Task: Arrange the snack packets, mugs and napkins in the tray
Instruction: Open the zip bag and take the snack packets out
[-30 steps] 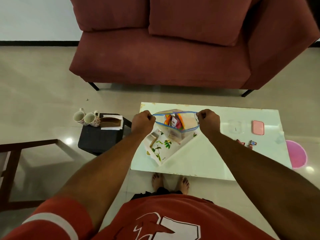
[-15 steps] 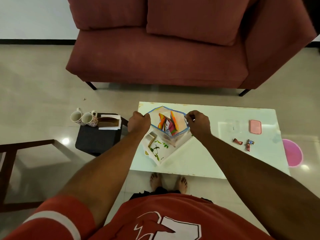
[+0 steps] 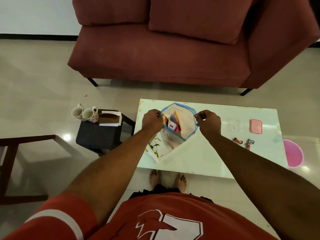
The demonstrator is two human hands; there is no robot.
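A clear zip bag (image 3: pixel 185 116) with a blue rim is held open above the white tray (image 3: pixel 161 153), which has a leaf print. My left hand (image 3: pixel 152 121) pinches the bag's left rim and my right hand (image 3: pixel 208 121) pinches its right rim. Several colourful snack packets (image 3: pixel 174 125) lie inside the bag. Two floral mugs (image 3: pixel 84 114) lie on their sides on a small black stool (image 3: pixel 97 134), next to white napkins (image 3: pixel 110 118) in a brown holder.
The white low table (image 3: pixel 216 153) also carries three small wrapped sweets (image 3: pixel 243 142), a pink lid (image 3: pixel 256 125) and a clear container (image 3: pixel 233 125). A red sofa (image 3: pixel 164 49) stands behind it. A pink round object (image 3: pixel 294 155) lies on the floor at the right, and a wooden frame (image 3: pixel 10 153) at the left.
The bag's mouth has been pulled wider, from a narrow slit to a broad opening. Both hands have kept their grip on its rim.
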